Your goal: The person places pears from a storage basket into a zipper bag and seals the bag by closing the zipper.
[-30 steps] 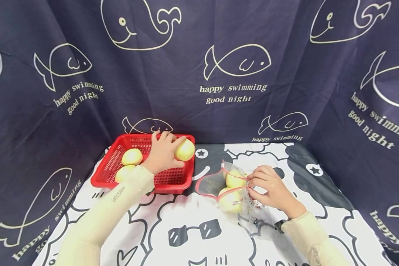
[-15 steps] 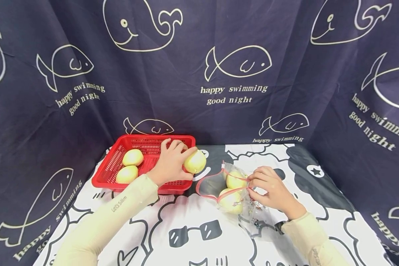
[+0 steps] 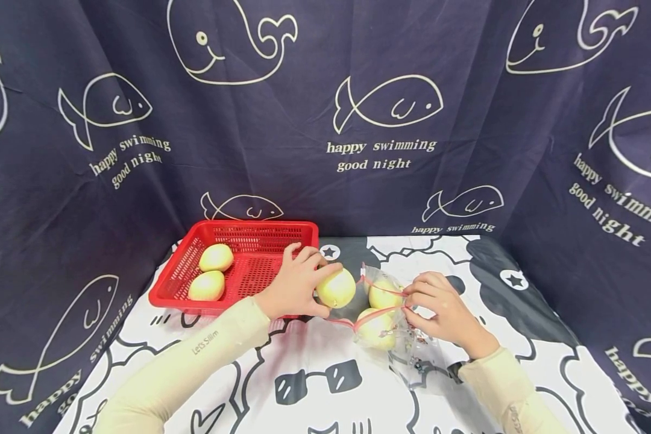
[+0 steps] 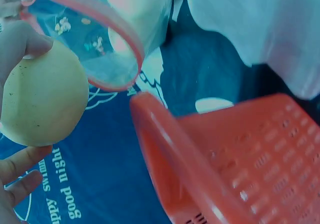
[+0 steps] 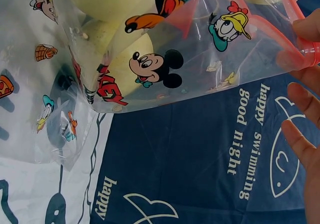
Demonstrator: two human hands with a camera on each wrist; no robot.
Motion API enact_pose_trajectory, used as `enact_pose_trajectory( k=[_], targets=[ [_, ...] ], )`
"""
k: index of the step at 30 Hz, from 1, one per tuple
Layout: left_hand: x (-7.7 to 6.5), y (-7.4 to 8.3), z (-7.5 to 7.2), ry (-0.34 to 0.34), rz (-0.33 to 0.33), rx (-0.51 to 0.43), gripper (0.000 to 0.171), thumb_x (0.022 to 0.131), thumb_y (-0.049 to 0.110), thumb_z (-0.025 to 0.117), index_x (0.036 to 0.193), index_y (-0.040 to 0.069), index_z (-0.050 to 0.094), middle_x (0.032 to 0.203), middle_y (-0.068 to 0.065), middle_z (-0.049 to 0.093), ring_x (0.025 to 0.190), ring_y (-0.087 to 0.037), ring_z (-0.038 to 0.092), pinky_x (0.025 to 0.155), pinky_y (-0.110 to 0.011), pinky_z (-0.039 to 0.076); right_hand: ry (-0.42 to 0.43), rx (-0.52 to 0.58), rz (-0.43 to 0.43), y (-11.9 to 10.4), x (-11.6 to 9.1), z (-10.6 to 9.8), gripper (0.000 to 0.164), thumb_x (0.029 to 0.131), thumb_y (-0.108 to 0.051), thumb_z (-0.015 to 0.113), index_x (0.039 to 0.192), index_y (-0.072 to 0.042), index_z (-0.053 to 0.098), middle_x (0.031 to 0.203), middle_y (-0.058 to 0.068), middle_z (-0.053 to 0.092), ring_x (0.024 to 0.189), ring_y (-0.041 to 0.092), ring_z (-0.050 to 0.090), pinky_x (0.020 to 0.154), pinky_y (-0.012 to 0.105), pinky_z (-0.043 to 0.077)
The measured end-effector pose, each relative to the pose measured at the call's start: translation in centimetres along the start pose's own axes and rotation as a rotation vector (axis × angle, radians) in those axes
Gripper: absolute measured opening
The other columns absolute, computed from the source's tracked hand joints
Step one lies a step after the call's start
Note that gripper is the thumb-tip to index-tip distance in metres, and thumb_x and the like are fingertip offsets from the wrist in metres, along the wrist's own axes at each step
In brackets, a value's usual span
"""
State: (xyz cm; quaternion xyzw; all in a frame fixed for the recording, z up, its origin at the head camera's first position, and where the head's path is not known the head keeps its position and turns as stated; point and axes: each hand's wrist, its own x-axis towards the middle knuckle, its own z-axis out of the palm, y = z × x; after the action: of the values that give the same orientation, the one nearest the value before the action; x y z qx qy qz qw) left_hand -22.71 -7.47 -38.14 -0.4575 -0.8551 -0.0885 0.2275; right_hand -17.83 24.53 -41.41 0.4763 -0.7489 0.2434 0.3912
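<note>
Fingers of the left hand (image 3: 297,286) grip 1 fruit (image 3: 338,288); the right hand (image 3: 447,308) pinches the bag (image 5: 200,59), perhaps for holding it open.

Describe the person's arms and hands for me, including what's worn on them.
The left hand and right hand are bare, with no gloves visible. The left sleeve and right sleeve are long, cream-coloured and reach the wrists. Small grey lettering on the left seems to read "Let's Slim"; similar print on the right is harder to read.
</note>
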Motion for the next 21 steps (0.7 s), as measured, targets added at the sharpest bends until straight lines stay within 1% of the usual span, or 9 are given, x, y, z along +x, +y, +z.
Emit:
enact_pose_trajectory(
  k=[7, 12, 15, 21],
  targets=[
    [0.4, 1.0, 1.1, -0.026, 0.059, -0.014, 0.070, 0.062, 0.052, 0.078, 0.125, 0.023, 0.065, 0.101, 0.003, 0.059, 0.108, -0.021, 0.047, 0.099, -0.057, 0.027, 0.005, -0.001, -0.006, 0.1, 0.0, 0.2, 0.025, 0.095, -0.027, 0.059, 0.074, -0.015, 0.064, 0.085, 0.003, 0.069, 0.082, 0.027, 0.057, 0.083, 0.041, 0.038],
    [0.5, 1.6, 1.2, -0.060, 0.096, -0.020, 0.070, 0.064, 0.055, 0.079, 0.126, 0.025, 0.065, 0.102, 0.003, 0.058, 0.109, -0.021, 0.047, 0.099, -0.057, 0.028, 0.003, 0.000, -0.005, 0.0, 0.1, 0.3, 0.025, 0.095, -0.027, 0.059, 0.073, -0.015, 0.064, 0.085, 0.003, 0.069, 0.082, 0.027, 0.057, 0.083, 0.041, 0.039],
    [0.7, 1.9, 1.2, -0.095, 0.112, 0.001, 0.072, 0.064, 0.055, 0.079, 0.128, 0.027, 0.064, 0.103, 0.005, 0.057, 0.110, -0.019, 0.046, 0.099, -0.056, 0.028, 0.004, 0.004, -0.005, -0.1, 0.1, 0.3, 0.026, 0.095, -0.027, 0.059, 0.073, -0.015, 0.063, 0.084, 0.004, 0.069, 0.082, 0.027, 0.057, 0.084, 0.041, 0.038],
    [1.2, 2.3, 1.8, -0.154, 0.129, 0.035, 0.075, 0.067, 0.067, 0.075, 0.131, 0.031, 0.062, 0.104, 0.007, 0.059, 0.112, -0.018, 0.046, 0.100, -0.052, 0.027, 0.005, 0.016, -0.015, -0.1, 0.2, 0.6, 0.026, 0.095, -0.027, 0.059, 0.073, -0.015, 0.064, 0.085, 0.004, 0.069, 0.082, 0.027, 0.057, 0.084, 0.041, 0.038]
  ],
)
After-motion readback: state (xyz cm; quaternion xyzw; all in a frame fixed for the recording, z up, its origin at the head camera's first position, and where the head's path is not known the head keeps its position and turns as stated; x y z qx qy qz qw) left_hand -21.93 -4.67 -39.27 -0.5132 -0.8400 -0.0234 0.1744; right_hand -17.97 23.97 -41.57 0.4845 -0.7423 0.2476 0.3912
